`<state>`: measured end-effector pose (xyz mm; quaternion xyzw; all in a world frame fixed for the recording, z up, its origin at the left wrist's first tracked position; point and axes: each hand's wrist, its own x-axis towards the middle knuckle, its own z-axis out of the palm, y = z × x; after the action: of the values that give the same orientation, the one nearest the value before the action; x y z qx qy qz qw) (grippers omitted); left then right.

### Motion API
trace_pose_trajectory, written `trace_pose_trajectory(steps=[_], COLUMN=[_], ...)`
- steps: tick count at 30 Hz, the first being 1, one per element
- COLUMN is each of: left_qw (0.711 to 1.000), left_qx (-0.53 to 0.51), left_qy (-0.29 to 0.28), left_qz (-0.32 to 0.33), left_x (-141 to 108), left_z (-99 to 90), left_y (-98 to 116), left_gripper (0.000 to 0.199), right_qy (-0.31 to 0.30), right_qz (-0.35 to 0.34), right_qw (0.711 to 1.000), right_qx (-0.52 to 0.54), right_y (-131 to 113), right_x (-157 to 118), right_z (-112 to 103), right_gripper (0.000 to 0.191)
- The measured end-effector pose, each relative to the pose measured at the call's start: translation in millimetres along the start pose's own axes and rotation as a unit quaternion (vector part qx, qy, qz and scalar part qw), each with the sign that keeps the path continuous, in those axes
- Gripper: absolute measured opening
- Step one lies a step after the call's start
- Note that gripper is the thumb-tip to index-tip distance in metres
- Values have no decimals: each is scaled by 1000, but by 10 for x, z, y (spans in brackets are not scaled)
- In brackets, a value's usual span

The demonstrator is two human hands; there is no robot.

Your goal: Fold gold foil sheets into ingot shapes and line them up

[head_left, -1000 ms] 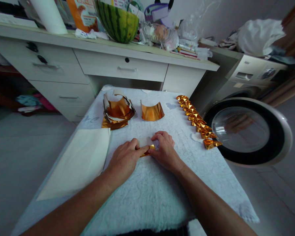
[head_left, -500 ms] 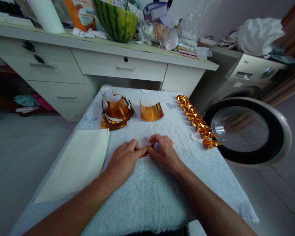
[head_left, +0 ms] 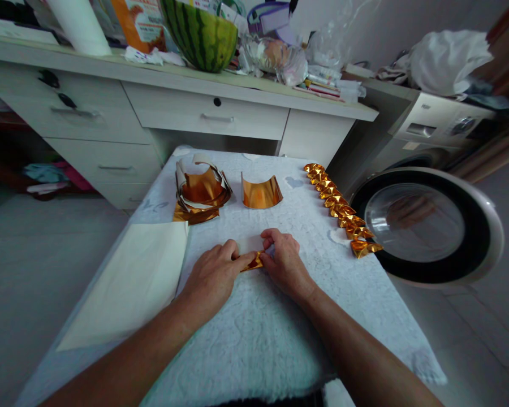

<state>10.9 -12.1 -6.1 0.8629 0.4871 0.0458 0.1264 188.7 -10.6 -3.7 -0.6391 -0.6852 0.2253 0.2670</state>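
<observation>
A small gold foil paper [head_left: 254,263], its pale side showing behind a folded front edge, lies on the cloth-covered table [head_left: 271,322] between my hands. My left hand [head_left: 217,270] presses its left end with thumb and fingers. At the right end, my right hand [head_left: 285,261] pinches the folded edge with bent fingers. Farther back stand a curved gold sheet [head_left: 262,194] and a stack of curled gold sheets [head_left: 201,192]. Folded gold pieces [head_left: 343,212] form a slanting row on the right.
A cream paper sheet [head_left: 127,282] covers the table's left side. Behind is a counter [head_left: 254,93] with a cut watermelon [head_left: 199,39] and plastic bags. The open round washer door [head_left: 426,226] stands close to the table's right edge.
My right hand has shifted slightly, its index finger a little higher, and more of the paper's pale side and gold fold shows. My left hand stays where it was.
</observation>
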Motion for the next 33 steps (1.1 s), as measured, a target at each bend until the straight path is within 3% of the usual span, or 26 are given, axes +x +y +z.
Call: trace_pose_trajectory(steps=[24, 33], left_qw=[999, 1000], left_qx=[-3, 2], left_qy=[32, 16], left_qz=[13, 9], left_x=[-11, 0], left_z=[34, 11], left_y=[-28, -19], left_gripper=[41, 42], right_qy=[3, -3], right_qz=[1, 7], right_qw=[1000, 1000], right_qx=[-22, -27], right_y=[-2, -6], right_x=[-17, -3], right_z=[-18, -15], right_gripper=[39, 39])
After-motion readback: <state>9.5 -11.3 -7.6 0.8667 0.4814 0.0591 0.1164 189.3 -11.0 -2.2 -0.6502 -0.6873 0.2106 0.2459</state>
